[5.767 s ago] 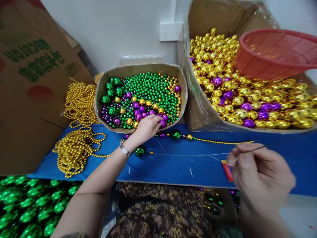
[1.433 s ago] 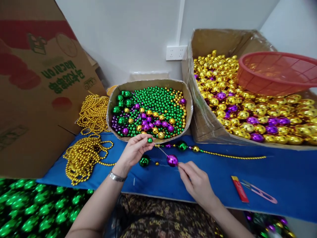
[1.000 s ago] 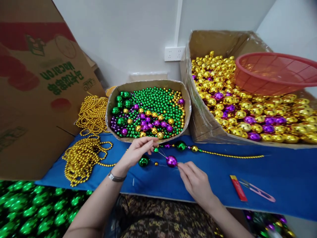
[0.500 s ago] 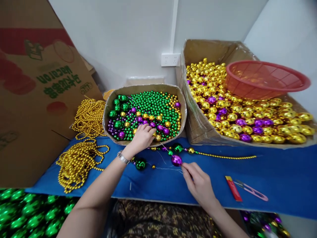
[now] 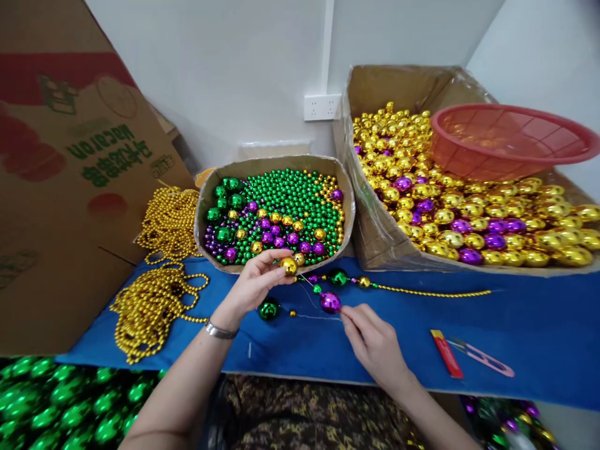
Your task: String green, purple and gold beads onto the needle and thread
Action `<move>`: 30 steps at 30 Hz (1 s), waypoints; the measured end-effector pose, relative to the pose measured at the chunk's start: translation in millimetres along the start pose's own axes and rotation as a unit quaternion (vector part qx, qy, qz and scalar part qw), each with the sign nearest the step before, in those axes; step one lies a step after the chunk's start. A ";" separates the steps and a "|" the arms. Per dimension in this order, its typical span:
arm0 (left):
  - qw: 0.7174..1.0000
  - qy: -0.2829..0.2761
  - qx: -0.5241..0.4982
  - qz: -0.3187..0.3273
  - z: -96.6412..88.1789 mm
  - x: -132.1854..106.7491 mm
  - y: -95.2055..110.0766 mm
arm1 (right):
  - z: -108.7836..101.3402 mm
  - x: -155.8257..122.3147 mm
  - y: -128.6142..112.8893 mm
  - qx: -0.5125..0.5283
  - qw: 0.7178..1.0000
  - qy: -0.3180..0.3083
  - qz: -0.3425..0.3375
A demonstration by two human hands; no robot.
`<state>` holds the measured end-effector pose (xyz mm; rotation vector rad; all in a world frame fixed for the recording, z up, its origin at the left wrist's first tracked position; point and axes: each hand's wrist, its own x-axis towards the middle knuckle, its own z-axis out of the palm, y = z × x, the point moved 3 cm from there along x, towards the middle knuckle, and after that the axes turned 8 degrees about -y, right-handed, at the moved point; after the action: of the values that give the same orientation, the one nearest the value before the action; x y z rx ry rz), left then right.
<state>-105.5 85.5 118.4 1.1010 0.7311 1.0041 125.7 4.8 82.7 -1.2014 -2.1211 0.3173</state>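
Left hand [image 5: 253,284] is out of the tray [image 5: 276,160] since the last frame. It now pinches a gold bead [image 5: 288,266] between thumb and fingertips, just off the near rim. Right hand [image 5: 375,344] has thumb and forefinger closed on the thread [image 5: 312,316] right behind the purple bead [image 5: 330,302], other fingers loose. Needle [image 5: 309,284] runs between the two beads, with a small green bead [image 5: 317,289] already on it.

My take on doing this well:
- keep the thread taut with the right hand
- roll the gold bead until its hole faces the tip
- slide it along the needle, not across
- stay low over the mat [image 5: 539,325] so a dropped bead doesn't roll

Can't make out:
- bead hole and needle tip, which sit behind the left fingers
- which hand steadies the needle
- where the thread runs across the mat
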 end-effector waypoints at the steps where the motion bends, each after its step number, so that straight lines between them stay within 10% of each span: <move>1: 1.000 -0.003 0.005 0.003 0.2 -0.3 0.0 | -0.2 -0.3 0.1 -0.008 1.000 -0.002 -0.003; 17: 0.998 0.017 0.063 -0.017 20.2 -6.2 -24.9 | 3.0 -3.2 4.1 0.103 0.991 -0.021 0.085; 25: 0.995 -0.001 0.097 -0.020 27.7 -11.6 -26.8 | 40.4 -15.1 22.5 0.468 0.849 -0.068 0.235; 30: 0.992 -0.040 0.120 0.024 27.7 -13.8 -14.6 | 47.3 -13.7 24.5 0.520 0.814 -0.029 0.256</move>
<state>-82.5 60.7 113.1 1.3660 0.7765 0.9235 115.9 12.1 29.1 -0.9992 -1.2090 1.5304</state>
